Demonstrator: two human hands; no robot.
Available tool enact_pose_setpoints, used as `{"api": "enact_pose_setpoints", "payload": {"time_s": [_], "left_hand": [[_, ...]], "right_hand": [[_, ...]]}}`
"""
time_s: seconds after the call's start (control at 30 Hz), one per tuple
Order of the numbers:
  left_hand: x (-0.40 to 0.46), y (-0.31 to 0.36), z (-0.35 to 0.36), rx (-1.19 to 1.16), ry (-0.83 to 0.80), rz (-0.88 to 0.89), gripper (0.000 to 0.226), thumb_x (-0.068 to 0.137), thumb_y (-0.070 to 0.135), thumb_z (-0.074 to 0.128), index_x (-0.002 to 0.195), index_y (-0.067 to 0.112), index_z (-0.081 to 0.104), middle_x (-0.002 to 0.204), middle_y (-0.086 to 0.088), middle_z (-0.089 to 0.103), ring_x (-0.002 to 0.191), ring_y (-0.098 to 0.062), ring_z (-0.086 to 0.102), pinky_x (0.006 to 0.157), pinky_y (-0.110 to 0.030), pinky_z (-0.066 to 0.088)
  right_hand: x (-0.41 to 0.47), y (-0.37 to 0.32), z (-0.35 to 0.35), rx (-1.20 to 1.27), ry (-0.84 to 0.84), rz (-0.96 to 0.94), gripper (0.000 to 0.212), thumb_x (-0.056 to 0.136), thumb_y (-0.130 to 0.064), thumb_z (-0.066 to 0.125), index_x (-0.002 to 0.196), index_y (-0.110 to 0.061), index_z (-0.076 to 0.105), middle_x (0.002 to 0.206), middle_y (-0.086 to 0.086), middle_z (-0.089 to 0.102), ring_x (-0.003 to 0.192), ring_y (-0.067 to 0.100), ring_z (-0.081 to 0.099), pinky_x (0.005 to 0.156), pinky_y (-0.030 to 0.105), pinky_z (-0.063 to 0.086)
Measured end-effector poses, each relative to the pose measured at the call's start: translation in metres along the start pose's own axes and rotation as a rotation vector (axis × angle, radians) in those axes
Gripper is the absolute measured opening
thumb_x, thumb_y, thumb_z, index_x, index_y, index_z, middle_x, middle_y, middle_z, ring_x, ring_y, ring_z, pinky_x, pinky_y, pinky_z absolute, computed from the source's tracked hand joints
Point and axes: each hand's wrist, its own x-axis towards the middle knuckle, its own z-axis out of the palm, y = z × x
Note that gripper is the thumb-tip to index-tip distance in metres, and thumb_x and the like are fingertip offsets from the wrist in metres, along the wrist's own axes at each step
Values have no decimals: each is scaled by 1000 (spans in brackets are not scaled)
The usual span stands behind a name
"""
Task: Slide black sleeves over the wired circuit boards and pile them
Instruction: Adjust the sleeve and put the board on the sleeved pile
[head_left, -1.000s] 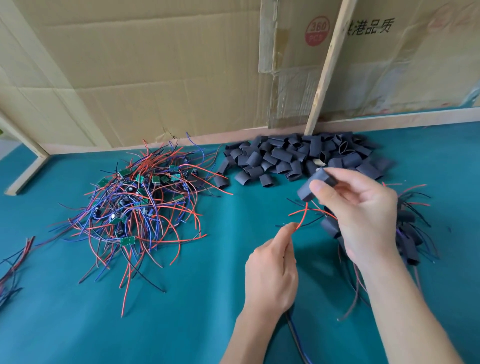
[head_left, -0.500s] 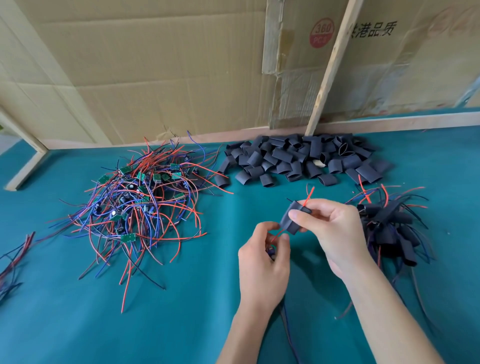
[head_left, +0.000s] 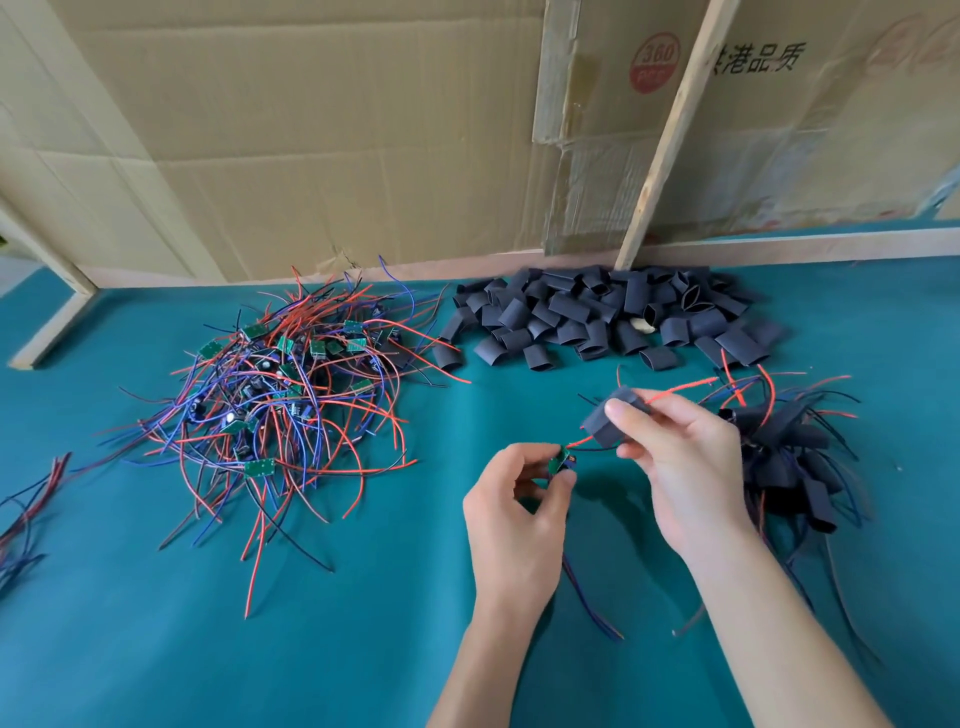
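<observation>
Head view gives us the teal surface (head_left: 156, 649) with cardboard sheets (head_left: 311, 130) propped along its far edge. On it, at left, we see the tangle of unsleeved boards (head_left: 275, 410) with red, blue and black wires; at the back, the heap of loose black sleeves (head_left: 608, 322); at right, the pile of finished sleeved boards (head_left: 784, 457). Between these our two hands meet above the surface. Our right hand (head_left: 680, 467) pinches one black sleeve (head_left: 610, 421) between thumb and curled fingers, a red wire (head_left: 680, 389) running out of its far end. Our left hand (head_left: 514, 514) pinches a small green circuit board (head_left: 561, 460) at its fingertips, just below and left of the sleeve, wires joining the two.
</observation>
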Motion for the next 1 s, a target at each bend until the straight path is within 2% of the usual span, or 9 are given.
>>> {"api": "enact_pose_setpoints", "payload": {"time_s": [0.1, 0.23, 0.43, 0.57, 0.63, 0.77, 0.83, 0.93, 1.0], "left_hand": [[0, -2, -2, 17, 7, 6, 22, 86, 5, 78, 92, 25, 75, 89, 13, 73, 87, -12, 69, 74, -13, 49], [0, 0, -1, 21, -18, -6, 31, 90, 0, 70, 95, 31, 71, 93, 20, 75, 91, -4, 71, 81, -12, 51], [0, 1, -2, -2, -22, -22, 38, 92, -5, 64, 103, 32, 68, 96, 28, 74, 95, 6, 70, 82, -5, 48], [0, -3, -2, 13, 2, -45, 38, 88, -7, 60, 99, 28, 70, 94, 22, 75, 84, 0, 71, 74, -6, 48], [0, -4, -2, 48, -10, -19, 33, 88, -5, 60, 96, 25, 71, 91, 18, 75, 76, -7, 69, 70, -9, 48], [2, -3, -2, 10, -55, -9, 12, 99, 19, 67, 90, 28, 71, 83, 14, 75, 76, -9, 71, 69, -12, 50], [1, -3, -1, -7, -69, -26, 18, 100, 32, 66, 83, 28, 70, 72, 10, 72, 64, -7, 66, 62, -11, 45], [0, -3, 0, -1, -48, -34, 33, 94, 44, 64, 69, 22, 64, 58, 4, 65, 51, -5, 52, 51, -14, 39], [-1, -2, 0, -18, -39, -57, 41, 89, 50, 59, 64, 17, 60, 54, -1, 63, 47, -8, 51, 47, -20, 41]], "right_hand": [[-7, 5, 8, -114, -132, 11, 14, 86, -3, 79, 93, -15, 80, 82, 4, 76, 75, 14, 67, 60, 20, 53], [-7, 5, 8, -118, -132, 8, 15, 87, -2, 78, 95, -15, 81, 82, 5, 76, 76, 14, 67, 62, 20, 55], [-5, 5, 3, -216, -204, 31, 19, 84, -5, 81, 100, -14, 82, 97, 20, 77, 83, 18, 69, 67, 21, 56], [-7, 8, 7, -156, -278, 112, 18, 84, -7, 80, 102, -8, 79, 95, 18, 78, 86, 26, 74, 70, 27, 59], [-10, 8, 10, -62, -320, 163, 26, 80, -15, 80, 102, -2, 76, 92, 17, 76, 82, 30, 72, 69, 33, 60], [-15, 9, 16, -124, -318, 154, 40, 79, -37, 77, 97, -3, 67, 85, 15, 70, 70, 29, 62, 56, 32, 47], [-17, 9, 19, -136, -313, 138, 41, 80, -40, 76, 93, -3, 62, 81, 14, 70, 64, 28, 57, 53, 33, 41], [-19, 7, 20, -111, -276, 158, 39, 76, -36, 78, 91, -5, 60, 81, 14, 72, 65, 23, 57, 56, 31, 42], [-22, 3, 20, -118, -264, 162, 41, 71, -35, 81, 93, -6, 62, 79, 12, 69, 65, 21, 57, 58, 29, 44]]}}
